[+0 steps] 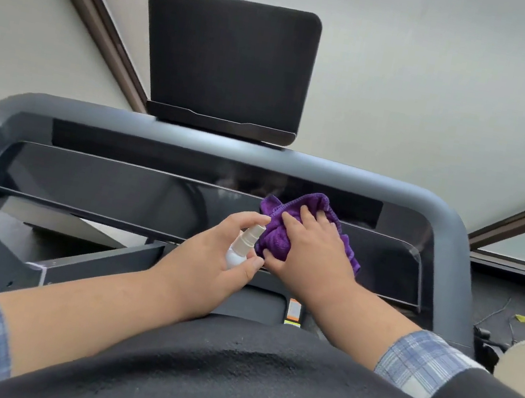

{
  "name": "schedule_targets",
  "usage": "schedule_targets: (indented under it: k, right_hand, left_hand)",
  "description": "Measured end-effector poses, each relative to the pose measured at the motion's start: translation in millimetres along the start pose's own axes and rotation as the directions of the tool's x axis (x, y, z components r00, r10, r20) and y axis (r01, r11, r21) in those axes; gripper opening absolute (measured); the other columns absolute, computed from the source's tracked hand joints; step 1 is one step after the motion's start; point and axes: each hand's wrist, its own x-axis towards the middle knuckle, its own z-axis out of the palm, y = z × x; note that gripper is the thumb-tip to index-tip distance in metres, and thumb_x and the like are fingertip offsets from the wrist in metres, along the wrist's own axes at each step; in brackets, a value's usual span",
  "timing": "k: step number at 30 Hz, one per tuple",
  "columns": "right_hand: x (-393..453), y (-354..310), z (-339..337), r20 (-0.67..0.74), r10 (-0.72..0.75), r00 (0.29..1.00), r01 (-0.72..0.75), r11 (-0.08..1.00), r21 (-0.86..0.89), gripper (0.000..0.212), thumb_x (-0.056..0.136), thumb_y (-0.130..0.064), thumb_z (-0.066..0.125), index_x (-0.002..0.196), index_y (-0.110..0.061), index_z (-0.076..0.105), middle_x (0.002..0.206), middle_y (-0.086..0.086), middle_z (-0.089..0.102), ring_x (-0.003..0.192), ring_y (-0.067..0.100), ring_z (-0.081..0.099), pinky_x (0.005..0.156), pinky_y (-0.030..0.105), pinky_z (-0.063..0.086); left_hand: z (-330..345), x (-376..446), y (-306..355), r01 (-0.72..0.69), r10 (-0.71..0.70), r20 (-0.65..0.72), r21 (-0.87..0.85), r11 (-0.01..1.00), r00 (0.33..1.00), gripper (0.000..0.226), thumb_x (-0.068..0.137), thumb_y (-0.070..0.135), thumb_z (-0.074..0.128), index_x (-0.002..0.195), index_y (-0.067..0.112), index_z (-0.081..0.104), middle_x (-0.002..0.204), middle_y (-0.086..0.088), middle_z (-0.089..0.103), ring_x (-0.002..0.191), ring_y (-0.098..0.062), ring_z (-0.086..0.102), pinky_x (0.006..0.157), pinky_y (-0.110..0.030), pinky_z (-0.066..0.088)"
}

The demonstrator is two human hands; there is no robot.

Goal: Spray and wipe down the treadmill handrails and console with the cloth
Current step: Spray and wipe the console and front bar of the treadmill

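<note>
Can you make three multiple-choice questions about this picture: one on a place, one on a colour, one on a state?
1. Where does the cloth lie?
A. on the console panel
B. on the floor
C. on the tablet holder

2. What colour is the cloth?
A. green
B. purple
C. white

3. What does the left hand do?
A. hangs idle
B. presses the cloth
C. holds the spray bottle

Answers: 1 A, the right hand presses it there; 2 B, it is plainly purple; 3 C, fingers curl round it.
</note>
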Motion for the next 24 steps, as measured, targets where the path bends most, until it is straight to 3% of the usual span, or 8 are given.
schedule_targets:
  k: [2,8,18,24]
  right_hand:
    - [10,-19,4,0.019,-0.026,0.999,0.027,1.000,-0.016,0.082,0.079,-0.069,0.051,0.148,-0.025,0.043,0.156,0.012,0.038,0.147,0.037,0.025,0.119,0.051,0.025]
    - [35,-75,14,0.018,-0.102,0.995,0.103,0.993,-0.050,0.076,0.076,-0.068,0.048,0.138,-0.024,0.051,0.146,0.012,0.048,0.141,0.039,0.031,0.113,0.051,0.033]
    - [80,-191,36,0.078,-0.170,0.982,0.176,0.982,-0.075,0.079,0.078,-0.070,0.045,0.143,-0.024,0.047,0.155,0.012,0.040,0.145,0.039,0.027,0.117,0.053,0.028]
    - [108,-267,52,0.076,-0.198,0.977,0.204,0.975,-0.088,0.079,0.081,-0.071,0.050,0.143,-0.023,0.047,0.156,0.011,0.040,0.145,0.040,0.027,0.117,0.054,0.028]
  left_hand:
    - [-12,-7,-10,0.024,-0.024,-0.022,-0.004,1.000,0.999,0.050,0.087,0.049,0.054,0.129,0.066,0.031,0.099,0.033,0.059,0.080,0.004,0.057,0.072,-0.016,0.041]
    - [-49,-34,-46,0.095,-0.094,-0.108,0.009,0.995,0.990,0.050,0.089,0.045,0.055,0.127,0.066,0.031,0.105,0.036,0.056,0.093,0.005,0.057,0.077,-0.005,0.036]
    - [-122,-85,-115,0.156,-0.161,-0.200,-0.042,0.987,0.967,0.049,0.090,0.047,0.056,0.127,0.067,0.032,0.097,0.022,0.064,0.091,-0.006,0.061,0.081,-0.030,0.048]
    - [-170,-116,-159,0.181,-0.198,-0.208,-0.096,0.979,0.958,0.047,0.087,0.054,0.052,0.127,0.069,0.030,0.095,0.023,0.063,0.085,-0.005,0.060,0.076,-0.028,0.045]
